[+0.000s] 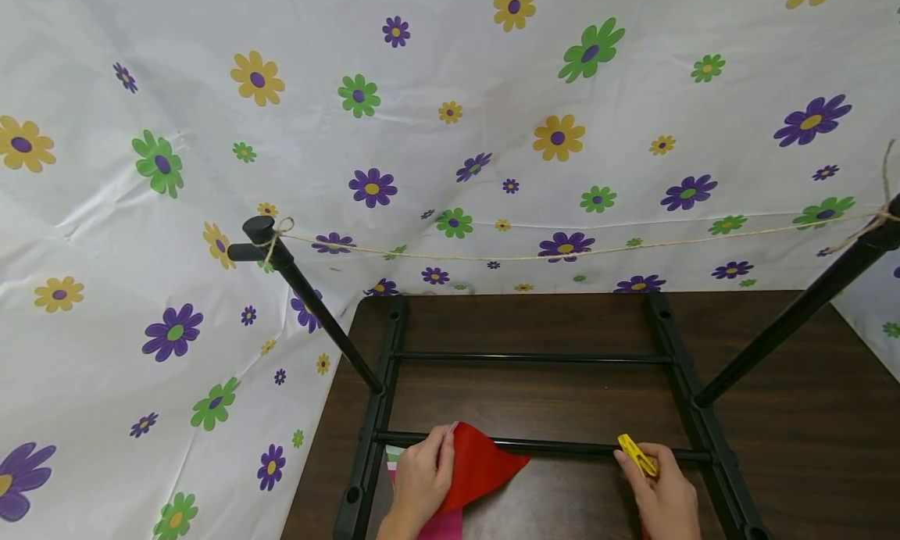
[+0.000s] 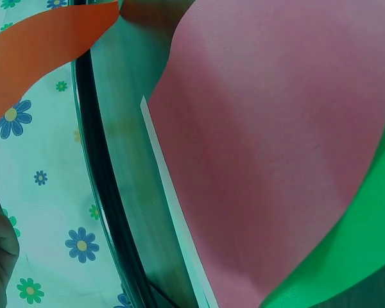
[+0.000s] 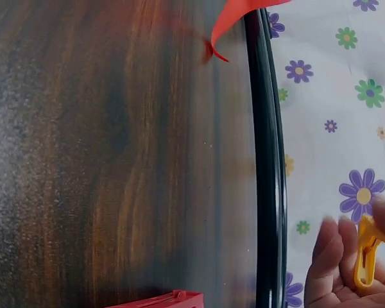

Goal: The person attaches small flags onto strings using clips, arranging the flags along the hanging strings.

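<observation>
My left hand [image 1: 422, 473] pinches a red sheet [image 1: 485, 470] by its upper left edge, and the sheet hangs to the right with a pointed corner. In the left wrist view the red sheet [image 2: 45, 48] looks orange, and only fingers of the hand [image 2: 0, 247] show at the left edge. My right hand [image 1: 664, 489] holds a yellow clothespin [image 1: 638, 455] between thumb and fingers, apart from the red sheet. The clothespin [image 3: 367, 253] shows close up in the right wrist view. Below the left hand lies a pink sheet [image 1: 441, 524], with a green sheet [image 2: 346, 256] next to it.
A black frame [image 1: 537, 446] lies on the dark wooden table [image 1: 562, 399], with a post [image 1: 323, 317] at left and another post [image 1: 794, 325] at right. Thin twine [image 1: 457, 258] is tied between the posts. Behind hangs a flowered white cloth [image 1: 450, 157]. A red object [image 3: 160, 300] shows partly.
</observation>
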Demonstrator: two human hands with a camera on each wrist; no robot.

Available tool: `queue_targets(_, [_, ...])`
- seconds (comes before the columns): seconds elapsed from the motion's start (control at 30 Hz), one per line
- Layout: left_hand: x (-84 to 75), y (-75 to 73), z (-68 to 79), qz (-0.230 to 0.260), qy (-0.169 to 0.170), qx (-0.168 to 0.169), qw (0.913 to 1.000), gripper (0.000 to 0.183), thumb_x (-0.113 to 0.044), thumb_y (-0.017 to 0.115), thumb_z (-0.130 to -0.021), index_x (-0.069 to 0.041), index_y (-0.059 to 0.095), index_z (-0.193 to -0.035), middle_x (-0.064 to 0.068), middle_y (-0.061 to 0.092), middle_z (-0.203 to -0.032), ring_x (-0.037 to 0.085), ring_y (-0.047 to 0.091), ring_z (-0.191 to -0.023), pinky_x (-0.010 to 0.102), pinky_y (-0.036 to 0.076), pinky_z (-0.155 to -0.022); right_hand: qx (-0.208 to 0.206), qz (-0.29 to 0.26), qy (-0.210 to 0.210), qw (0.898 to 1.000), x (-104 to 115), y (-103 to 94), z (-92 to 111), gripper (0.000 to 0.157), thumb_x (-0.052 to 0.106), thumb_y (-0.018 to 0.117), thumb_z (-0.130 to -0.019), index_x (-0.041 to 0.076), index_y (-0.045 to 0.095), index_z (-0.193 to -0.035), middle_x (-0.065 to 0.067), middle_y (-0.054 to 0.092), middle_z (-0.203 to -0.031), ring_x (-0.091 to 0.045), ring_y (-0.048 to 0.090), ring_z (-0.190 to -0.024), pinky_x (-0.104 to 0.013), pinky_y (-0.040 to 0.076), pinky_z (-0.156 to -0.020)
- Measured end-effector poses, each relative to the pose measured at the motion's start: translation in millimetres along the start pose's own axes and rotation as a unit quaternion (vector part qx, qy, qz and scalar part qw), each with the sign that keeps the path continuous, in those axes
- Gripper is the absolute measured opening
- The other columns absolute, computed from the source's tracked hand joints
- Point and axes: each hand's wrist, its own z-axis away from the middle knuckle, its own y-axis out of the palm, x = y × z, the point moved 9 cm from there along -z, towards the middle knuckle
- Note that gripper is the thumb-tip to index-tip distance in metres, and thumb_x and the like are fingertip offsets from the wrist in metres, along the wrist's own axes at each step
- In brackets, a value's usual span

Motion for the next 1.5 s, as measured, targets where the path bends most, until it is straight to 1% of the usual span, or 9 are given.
queue_targets(0.23, [-2.8, -1.1, -1.5, -0.023, 0.035, -0.024, 0.9988, 0.012, -0.005, 0.081, -0.086, -0.011, 0.073, -0.093, -0.004, 0.073, -0.076, 0.000, 0.059, -0.055, 0.017, 0.052, -0.054, -0.011, -0.024, -0.025, 0.999, 3.5, -3.2, 3.9, 0.031, 0.032, 0.061, -0.106, 0.006, 0.057, -0.124, -0.008, 0.069, -0.075, -0.015, 0.062, -0.052, -0.028, 0.048, -0.047])
queue_targets(0.4, [-1.1, -1.1, -1.0, -0.025, 0.034, -0.028, 0.9987, 0.014, -0.011, 0.084, -0.085, -0.014, 0.070, -0.086, -0.004, 0.072, -0.072, 0.001, 0.059, -0.053, 0.014, 0.051, -0.053, -0.022, 0.001, -0.032, 0.999, 0.8, -5.7, 1.4, 0.035, 0.029, 0.050, -0.111, -0.002, 0.052, -0.127, -0.013, 0.061, -0.078, -0.018, 0.053, -0.057, -0.029, 0.042, -0.050])
queue_targets(0.63, [-0.1, -4.1, 0.3, -0.027, 0.036, -0.039, 0.9982, 0.029, -0.035, 0.070, -0.099, -0.015, 0.065, -0.079, -0.010, 0.056, -0.057, -0.008, 0.032, -0.048, 0.006, 0.026, -0.044, 0.018, 0.002, -0.051, 0.999, 1.9, -1.9, -3.8, 0.042, 0.017, 0.033, -0.114, -0.018, 0.032, -0.137, -0.030, 0.053, -0.103, -0.027, 0.053, -0.077, -0.032, 0.042, -0.062])
queue_targets(0.73, [0.3, -4.7, 0.7, -0.025, 0.034, -0.042, 0.9982, 0.037, -0.042, 0.062, -0.102, -0.015, 0.063, -0.077, -0.012, 0.052, -0.055, -0.010, 0.028, -0.048, 0.005, 0.023, -0.044, 0.040, -0.009, -0.028, 0.999, -0.9, 1.4, -4.4, 0.046, 0.019, 0.035, -0.114, -0.017, 0.029, -0.140, -0.025, 0.056, -0.098, -0.024, 0.055, -0.075, -0.031, 0.044, -0.060])
queue_targets(0.87, [0.5, -4.6, 0.7, -0.026, 0.029, -0.037, 0.9986, 0.037, -0.042, 0.062, -0.102, -0.016, 0.062, -0.076, -0.013, 0.048, -0.054, -0.010, 0.026, -0.048, 0.005, 0.022, -0.044, 0.032, -0.033, 0.005, 0.999, -4.7, 2.6, -3.2, 0.047, 0.023, 0.044, -0.112, -0.014, 0.034, -0.139, -0.020, 0.063, -0.093, -0.016, 0.061, -0.069, -0.027, 0.050, -0.056])
queue_targets(1.07, [-0.1, -5.1, 0.5, -0.028, 0.037, -0.042, 0.9980, 0.041, -0.046, 0.058, -0.103, -0.017, 0.060, -0.074, -0.013, 0.046, -0.054, -0.010, 0.025, -0.049, 0.005, 0.021, -0.045, 0.009, -0.054, -0.004, 0.998, -3.1, 2.5, -1.1, 0.045, 0.024, 0.056, -0.109, -0.012, 0.042, -0.132, -0.021, 0.071, -0.097, -0.007, 0.067, -0.067, -0.024, 0.057, -0.061])
queue_targets(1.27, [-2.8, -4.9, -0.8, -0.020, 0.046, -0.043, 0.9978, 0.028, -0.029, 0.069, -0.101, -0.015, 0.064, -0.077, -0.014, 0.046, -0.054, -0.012, 0.024, -0.051, 0.005, 0.020, -0.045, 0.002, -0.023, -0.015, 1.000, 0.8, -0.3, -0.3, 0.047, 0.031, 0.064, -0.104, -0.007, 0.049, -0.127, -0.014, 0.075, -0.092, -0.010, 0.069, -0.068, -0.021, 0.053, -0.060])
queue_targets(1.4, [-5.1, -4.0, -1.2, -0.009, 0.052, -0.038, 0.9979, 0.020, -0.007, 0.075, -0.092, -0.014, 0.062, -0.078, -0.014, 0.037, -0.053, -0.013, 0.017, -0.053, 0.005, 0.015, -0.045, 0.008, 0.003, -0.022, 1.000, 1.9, -0.7, 0.1, 0.049, 0.032, 0.071, -0.100, -0.006, 0.052, -0.125, -0.010, 0.075, -0.086, -0.013, 0.068, -0.066, -0.023, 0.050, -0.056])
queue_targets(1.5, [-5.0, -3.5, -0.6, 0.004, 0.047, -0.034, 0.9983, 0.020, 0.002, 0.075, -0.084, -0.013, 0.062, -0.080, -0.012, 0.042, -0.053, -0.014, 0.020, -0.050, 0.004, 0.017, -0.044, 0.000, 0.013, -0.021, 1.000, 1.9, -1.6, -0.5, 0.050, 0.030, 0.076, -0.097, -0.007, 0.055, -0.123, -0.013, 0.074, -0.088, -0.012, 0.067, -0.067, -0.022, 0.050, -0.056])
